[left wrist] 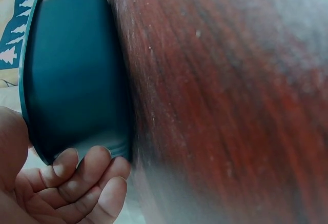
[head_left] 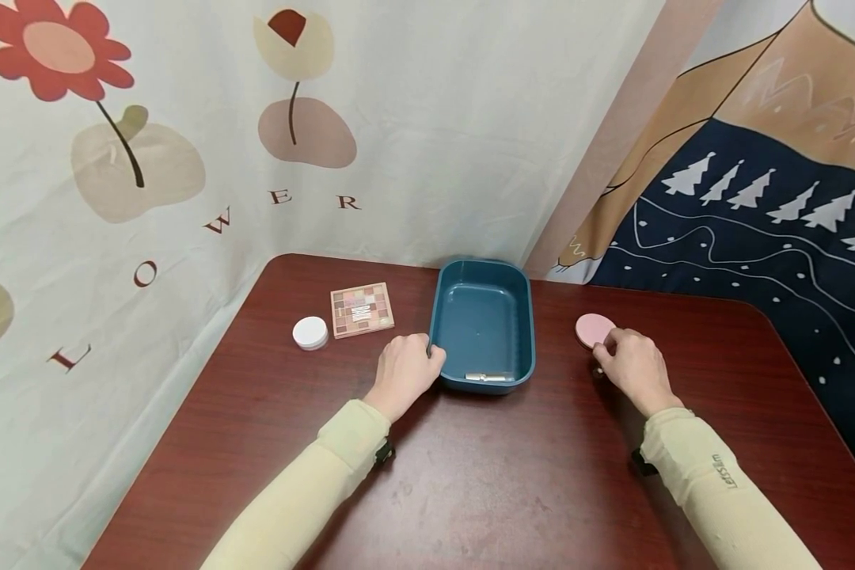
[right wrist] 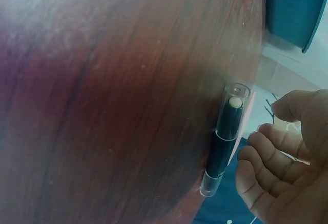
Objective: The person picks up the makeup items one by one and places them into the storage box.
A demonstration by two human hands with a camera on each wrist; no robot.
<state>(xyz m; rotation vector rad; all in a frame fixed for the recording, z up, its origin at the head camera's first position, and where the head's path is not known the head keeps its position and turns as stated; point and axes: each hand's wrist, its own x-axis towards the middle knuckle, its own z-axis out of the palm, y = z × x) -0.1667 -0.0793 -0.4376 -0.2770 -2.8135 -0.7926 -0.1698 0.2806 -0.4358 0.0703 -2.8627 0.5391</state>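
My left hand (head_left: 408, 372) grips the left rim of a blue plastic bin (head_left: 480, 336); in the left wrist view its bent fingers (left wrist: 95, 165) lie against the outer wall. Inside the bin, at the near end, lies a slim tube (head_left: 488, 378), silvery with a clear part. On the right, my right hand (head_left: 632, 366) hovers by a double-ended makeup stick (right wrist: 224, 139), black with clear caps, that lies on the table. Thumb and loosely bent fingers are apart and hold nothing. Just beyond the stick lies a pink round flat item (head_left: 593, 328), partly hidden by the hand.
Left of the bin are a square makeup palette (head_left: 361, 309) and a white round jar (head_left: 309, 332). The dark red wooden table (head_left: 499, 491) ends at printed cloth curtains (head_left: 427, 158) behind and to the sides.
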